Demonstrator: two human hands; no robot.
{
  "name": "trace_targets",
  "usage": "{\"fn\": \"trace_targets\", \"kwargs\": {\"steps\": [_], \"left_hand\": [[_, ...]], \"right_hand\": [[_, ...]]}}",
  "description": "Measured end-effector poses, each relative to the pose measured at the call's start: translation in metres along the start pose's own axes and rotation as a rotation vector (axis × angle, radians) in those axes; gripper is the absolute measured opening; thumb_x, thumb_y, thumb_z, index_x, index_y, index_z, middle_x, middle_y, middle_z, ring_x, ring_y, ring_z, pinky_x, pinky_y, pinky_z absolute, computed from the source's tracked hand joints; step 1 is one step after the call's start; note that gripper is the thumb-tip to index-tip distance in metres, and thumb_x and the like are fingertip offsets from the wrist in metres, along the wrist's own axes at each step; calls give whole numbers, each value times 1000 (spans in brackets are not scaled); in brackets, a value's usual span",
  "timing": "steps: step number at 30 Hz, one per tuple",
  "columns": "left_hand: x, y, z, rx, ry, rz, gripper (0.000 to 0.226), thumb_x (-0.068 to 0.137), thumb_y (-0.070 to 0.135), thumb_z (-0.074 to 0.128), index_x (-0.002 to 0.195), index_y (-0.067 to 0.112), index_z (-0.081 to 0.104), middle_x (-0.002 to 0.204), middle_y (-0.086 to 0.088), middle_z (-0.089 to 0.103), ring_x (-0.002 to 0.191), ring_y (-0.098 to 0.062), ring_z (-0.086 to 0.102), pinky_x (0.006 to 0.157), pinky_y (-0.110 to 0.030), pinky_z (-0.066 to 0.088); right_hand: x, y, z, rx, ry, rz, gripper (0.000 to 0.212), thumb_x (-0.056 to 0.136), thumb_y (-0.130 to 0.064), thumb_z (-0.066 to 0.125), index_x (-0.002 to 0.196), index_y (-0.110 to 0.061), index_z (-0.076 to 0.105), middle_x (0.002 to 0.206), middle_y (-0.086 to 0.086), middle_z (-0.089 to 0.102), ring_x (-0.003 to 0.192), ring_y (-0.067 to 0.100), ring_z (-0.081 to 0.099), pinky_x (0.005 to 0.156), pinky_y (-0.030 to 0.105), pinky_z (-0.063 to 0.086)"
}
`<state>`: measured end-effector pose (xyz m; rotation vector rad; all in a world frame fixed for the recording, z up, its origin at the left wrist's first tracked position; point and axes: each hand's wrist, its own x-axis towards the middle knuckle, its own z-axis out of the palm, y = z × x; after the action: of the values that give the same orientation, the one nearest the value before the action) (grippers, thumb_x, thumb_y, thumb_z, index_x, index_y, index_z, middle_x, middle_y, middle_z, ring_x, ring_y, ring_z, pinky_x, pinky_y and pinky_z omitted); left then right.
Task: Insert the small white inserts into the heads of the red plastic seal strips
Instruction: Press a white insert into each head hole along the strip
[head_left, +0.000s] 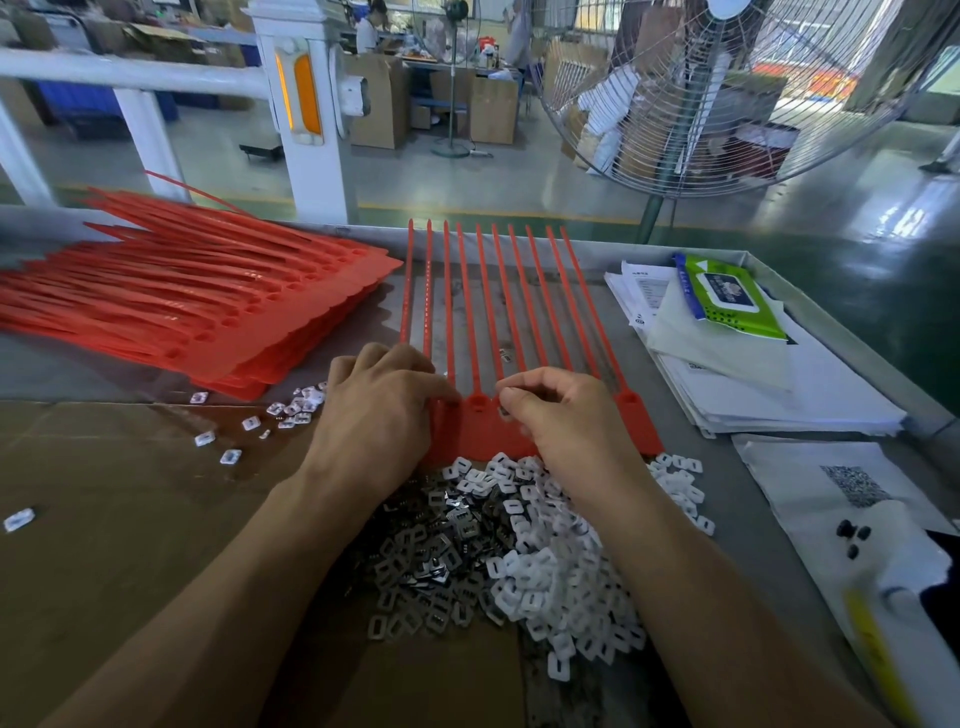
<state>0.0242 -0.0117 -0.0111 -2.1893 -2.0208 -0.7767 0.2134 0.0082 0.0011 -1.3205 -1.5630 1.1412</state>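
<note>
Two bare forearms are coming up from the bottom edge of the frame, ending in the left hand (376, 415) and the right hand (566, 415) near the centre. Neither is wearing a sleeve, glove, ring or watch; the short fingernails are showing unpainted.

Glossy red plastic strips (488, 312), matt white inserts (566, 587), seemingly shiny metal clips (415, 566).

No text can be read. Printing is seen on the green wipes pack (732, 299) and the white sheets (779, 384) (too blurred), and a QR-like code (854, 484) is carried by a white bag (810, 499).
</note>
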Motion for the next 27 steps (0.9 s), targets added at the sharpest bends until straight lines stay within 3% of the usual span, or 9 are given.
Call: {"fn": "trace_targets", "kwargs": {"steps": [4, 8, 11, 13, 17, 22, 27], "left_hand": [[-2, 1, -1, -84, 61, -52, 30, 96, 20, 56, 114, 36, 73, 120, 13, 63, 118, -14, 46, 100, -34, 28], [-3, 9, -2, -239, 118, -42, 16, 95, 24, 65, 107, 31, 73, 105, 14, 65, 105, -12, 56, 98, -44, 42], [-5, 16, -2, -322, 113, 36, 7, 91, 32, 71, 97, 33, 71, 94, 16, 65, 95, -7, 57, 94, -42, 42], [-5, 19, -2, -338, 94, 100, 10, 87, 36, 74, 96, 33, 69, 91, 16, 64, 93, -5, 57, 91, -40, 41], [-5, 21, -2, -324, 79, 172, 17, 83, 36, 78, 95, 31, 67, 92, 16, 63, 91, -3, 55, 90, -36, 38], [-5, 19, -1, -280, 127, 222, 9, 88, 30, 73, 95, 29, 68, 90, 17, 62, 89, -4, 56, 86, -38, 42], [-5, 22, -1, -324, 145, 180, 6, 90, 27, 70, 88, 26, 64, 83, 15, 62, 82, -4, 57, 80, -33, 44]], "right_hand": [[1, 2, -1, -6, -5, -18, 9, 99, -29, 67, 95, -32, 75, 80, -19, 74, 66, 8, 58, 53, 13, 47], [2, 4, 0, 15, 17, -25, 7, 98, -30, 68, 96, -32, 75, 81, -21, 75, 69, 12, 60, 57, 17, 50], [2, 3, 0, 24, 45, -37, 6, 97, -30, 70, 95, -32, 75, 84, -17, 76, 74, 2, 68, 63, 16, 52], [3, 3, 0, 32, 67, -44, 5, 96, -31, 71, 95, -33, 76, 89, -13, 76, 82, 1, 69, 71, 18, 51], [3, 3, 1, 53, 59, -42, 5, 95, -30, 73, 94, -33, 76, 88, -10, 75, 79, 4, 70, 67, 16, 53], [4, 2, 3, 64, 41, -50, 5, 95, -30, 73, 92, -32, 77, 90, -11, 76, 88, 6, 70, 83, 26, 57], [1, 2, 3, 103, 4, -82, 8, 96, -38, 70, 95, -33, 76, 84, -18, 75, 74, -3, 68, 74, 20, 52]]}}
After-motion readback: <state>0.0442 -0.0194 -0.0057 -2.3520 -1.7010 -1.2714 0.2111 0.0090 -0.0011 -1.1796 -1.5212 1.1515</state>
